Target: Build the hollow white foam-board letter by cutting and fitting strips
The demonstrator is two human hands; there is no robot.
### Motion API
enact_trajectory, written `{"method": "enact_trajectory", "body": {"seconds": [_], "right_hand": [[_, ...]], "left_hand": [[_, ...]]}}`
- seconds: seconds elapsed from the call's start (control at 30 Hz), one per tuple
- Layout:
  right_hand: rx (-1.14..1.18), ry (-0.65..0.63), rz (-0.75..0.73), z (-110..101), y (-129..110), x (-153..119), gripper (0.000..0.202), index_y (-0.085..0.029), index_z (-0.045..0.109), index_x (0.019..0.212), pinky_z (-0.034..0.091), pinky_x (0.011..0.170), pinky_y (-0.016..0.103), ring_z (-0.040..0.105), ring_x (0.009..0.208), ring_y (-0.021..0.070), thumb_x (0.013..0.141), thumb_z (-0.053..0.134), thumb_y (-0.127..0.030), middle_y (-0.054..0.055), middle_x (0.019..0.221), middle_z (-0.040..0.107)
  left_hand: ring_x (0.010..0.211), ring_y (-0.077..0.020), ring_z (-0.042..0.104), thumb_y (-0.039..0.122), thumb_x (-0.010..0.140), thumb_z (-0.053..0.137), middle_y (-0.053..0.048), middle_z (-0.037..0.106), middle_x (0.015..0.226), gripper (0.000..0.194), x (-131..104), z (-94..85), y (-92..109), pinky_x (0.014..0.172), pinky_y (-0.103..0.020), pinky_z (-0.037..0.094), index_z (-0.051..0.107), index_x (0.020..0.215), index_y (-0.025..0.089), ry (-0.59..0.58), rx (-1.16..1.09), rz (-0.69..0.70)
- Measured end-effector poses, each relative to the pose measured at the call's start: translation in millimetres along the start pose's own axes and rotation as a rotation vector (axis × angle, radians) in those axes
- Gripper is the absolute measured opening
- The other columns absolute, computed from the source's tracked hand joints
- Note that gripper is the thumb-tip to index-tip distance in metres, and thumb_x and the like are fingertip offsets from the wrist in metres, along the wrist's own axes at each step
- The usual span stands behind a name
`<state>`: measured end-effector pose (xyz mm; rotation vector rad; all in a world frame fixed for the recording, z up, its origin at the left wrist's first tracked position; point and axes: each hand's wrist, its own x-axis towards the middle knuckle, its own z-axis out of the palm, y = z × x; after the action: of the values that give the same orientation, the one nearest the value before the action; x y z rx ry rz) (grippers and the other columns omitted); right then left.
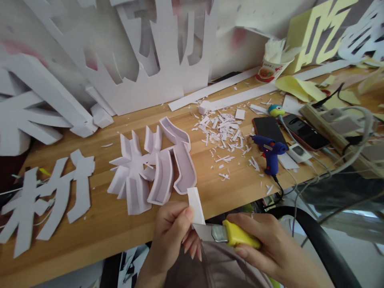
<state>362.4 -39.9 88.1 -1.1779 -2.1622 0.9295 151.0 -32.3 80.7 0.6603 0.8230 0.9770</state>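
Note:
My left hand point(175, 228) pinches a short white foam-board strip point(196, 206) between thumb and fingers, just in front of the table edge. In my right hand point(264, 242) is a yellow utility knife point(240, 234), its blade out and pointing left. The blade meets the lower end of the strip, close to my left fingertips. Beyond the hands, a white three-dimensional character point(139, 170) lies on the table with upright walls around hollow strokes. A flat white cut-out character point(52, 192) lies to its left, partly over the table's far-left side.
White offcuts point(223, 130) are scattered mid-table. A blue glue gun point(270, 150) rests beside two phones point(306, 132), with cables and a power strip point(339, 124) at right. Large cut-out panels point(162, 88) lean on the wall. A paper cup point(271, 68) holds white scraps.

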Motion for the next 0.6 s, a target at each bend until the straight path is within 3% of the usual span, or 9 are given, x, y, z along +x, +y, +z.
{"method": "enact_trajectory", "body": {"seconds": [0.13, 0.4, 0.5, 0.6], "right_hand": [[-0.107, 0.051, -0.071, 0.9, 4.9, -2.9, 0.044, -0.021, 0.064, 0.099, 0.037, 0.052, 0.026, 0.059, 0.055, 0.0137, 0.1, 0.041, -0.057, 0.003, 0.072, 0.068], [-0.19, 0.101, -0.119, -1.7, 1.3, -2.4, 0.044, -0.019, 0.064, 0.101, 0.038, 0.049, 0.026, 0.06, 0.052, 0.0135, 0.1, 0.042, -0.057, 0.003, 0.069, 0.068], [-0.255, 0.114, -0.049, -1.7, 3.8, -3.1, 0.041, -0.02, 0.065, 0.1, 0.04, 0.049, 0.026, 0.063, 0.053, 0.0145, 0.099, 0.044, -0.055, 0.004, 0.073, 0.071], [-0.215, 0.092, 0.074, 5.7, 10.7, -2.8, 0.04, -0.021, 0.067, 0.102, 0.041, 0.051, 0.025, 0.064, 0.055, 0.0154, 0.098, 0.046, -0.055, 0.003, 0.07, 0.07]], "left_hand": [[0.031, -0.0069, 0.04, 0.052, 0.086, 0.062, 0.006, 0.033, 0.038, 0.054, -2.3, 0.5, 7.0, 0.033, -0.018, 0.037, 0.039, 0.049, 0.02, 0.011, 0.001, -0.094], [0.03, -0.0069, 0.037, 0.056, 0.086, 0.061, 0.008, 0.026, 0.037, 0.057, -5.5, -4.7, 2.6, 0.033, -0.02, 0.04, 0.034, 0.048, 0.021, -0.113, -0.075, -0.149], [0.03, -0.0057, 0.034, 0.052, 0.089, 0.057, 0.007, 0.027, 0.038, 0.058, -7.2, 3.1, 2.7, 0.035, -0.019, 0.041, 0.03, 0.048, 0.021, -0.17, -0.08, -0.128], [0.034, -0.0064, 0.039, 0.049, 0.094, 0.049, 0.005, 0.034, 0.042, 0.055, -5.4, 9.3, 2.3, 0.038, -0.019, 0.04, 0.033, 0.049, 0.021, -0.189, 0.088, -0.044]]}}
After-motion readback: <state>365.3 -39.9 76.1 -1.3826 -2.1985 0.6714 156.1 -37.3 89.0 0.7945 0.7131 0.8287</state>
